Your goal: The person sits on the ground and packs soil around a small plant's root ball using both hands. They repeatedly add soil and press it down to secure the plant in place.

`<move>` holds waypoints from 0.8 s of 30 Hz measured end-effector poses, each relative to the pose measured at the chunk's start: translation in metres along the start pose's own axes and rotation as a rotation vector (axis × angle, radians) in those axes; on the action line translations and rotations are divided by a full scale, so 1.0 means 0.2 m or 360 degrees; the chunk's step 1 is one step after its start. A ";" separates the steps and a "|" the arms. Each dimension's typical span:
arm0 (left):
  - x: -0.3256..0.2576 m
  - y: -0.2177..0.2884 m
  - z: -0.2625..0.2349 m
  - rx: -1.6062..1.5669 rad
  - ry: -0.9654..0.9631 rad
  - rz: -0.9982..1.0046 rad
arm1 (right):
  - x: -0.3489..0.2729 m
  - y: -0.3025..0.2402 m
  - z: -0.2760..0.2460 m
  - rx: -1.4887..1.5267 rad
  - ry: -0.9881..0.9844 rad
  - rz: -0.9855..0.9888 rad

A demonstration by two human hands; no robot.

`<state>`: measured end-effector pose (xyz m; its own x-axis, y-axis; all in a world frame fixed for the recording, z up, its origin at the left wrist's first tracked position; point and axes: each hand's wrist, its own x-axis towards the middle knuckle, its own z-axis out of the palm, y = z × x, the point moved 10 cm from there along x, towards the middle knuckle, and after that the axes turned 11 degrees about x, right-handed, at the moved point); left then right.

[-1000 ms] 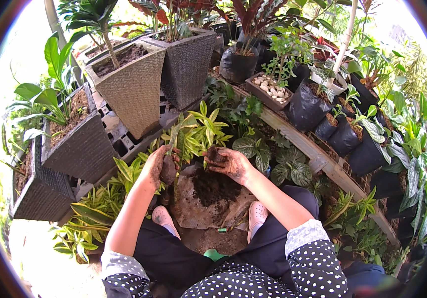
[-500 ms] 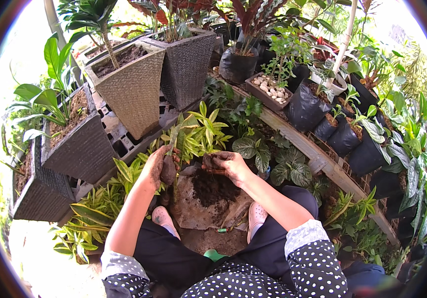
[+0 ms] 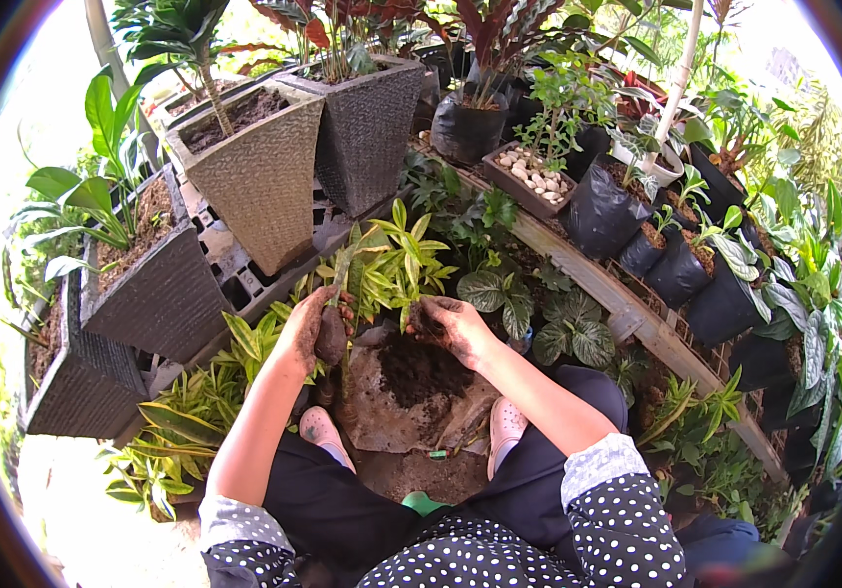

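Crowded nursery corner, seen from above. Tall square planters at upper left: tan textured planter (image 3: pixel 249 167), dark grey planter (image 3: pixel 367 127) beside it, two lower dark woven planters (image 3: pixel 151 289) further left, all planted. Long wooden plank (image 3: pixel 626 309) running diagonally from centre to lower right, lined with black nursery bags (image 3: pixel 612 211) and a shallow tray of white pebbles (image 3: pixel 533 176). Low foliage between plank and knees.

Flat grey sack (image 3: pixel 411 407) spread on ground between two pale shoes (image 3: pixel 323 431), a mound of dark soil (image 3: pixel 421 367) heaped on its middle. Dark trousers and polka-dot sleeves at lower edge.

Yellow-green variegated plant (image 3: pixel 396 260) just beyond sack, upright, between both hands.

Left hand (image 3: pixel 311 328) soil-caked, fingers curled tight around a clump of soil and roots (image 3: pixel 333 338) at plant's base, held above sack's left edge. Right hand (image 3: pixel 445 328) equally dirty, fingers bent and closed on a smaller dark lump at the plant's right side, just above the soil mound; exact grip partly hidden by leaves.
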<state>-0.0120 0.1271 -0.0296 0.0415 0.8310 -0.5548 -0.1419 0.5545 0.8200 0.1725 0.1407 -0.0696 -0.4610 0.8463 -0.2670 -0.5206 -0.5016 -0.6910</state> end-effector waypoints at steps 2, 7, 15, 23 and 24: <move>0.00 0.01 0.02 0.0023 -0.0003 0.0003 | 0.01 0.01 -0.05 -0.0075 -0.0025 -0.0037; 0.00 0.00 0.00 0.0009 0.0008 0.0005 | -0.01 -0.01 0.00 0.0003 -0.0072 -0.0071; -0.01 0.00 0.00 -0.0008 0.0010 -0.0006 | -0.03 -0.03 -0.01 -0.0109 0.0155 -0.0058; 0.00 0.00 0.01 -0.0009 0.0004 -0.0003 | -0.02 -0.01 -0.01 -0.0158 0.0058 -0.0043; 0.00 -0.01 0.00 -0.0012 0.0007 -0.0006 | -0.03 -0.01 0.00 -0.0161 0.0055 -0.0032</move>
<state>-0.0113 0.1268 -0.0311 0.0377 0.8287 -0.5584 -0.1494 0.5572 0.8168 0.1754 0.1373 -0.0661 -0.4250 0.8626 -0.2743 -0.4532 -0.4651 -0.7604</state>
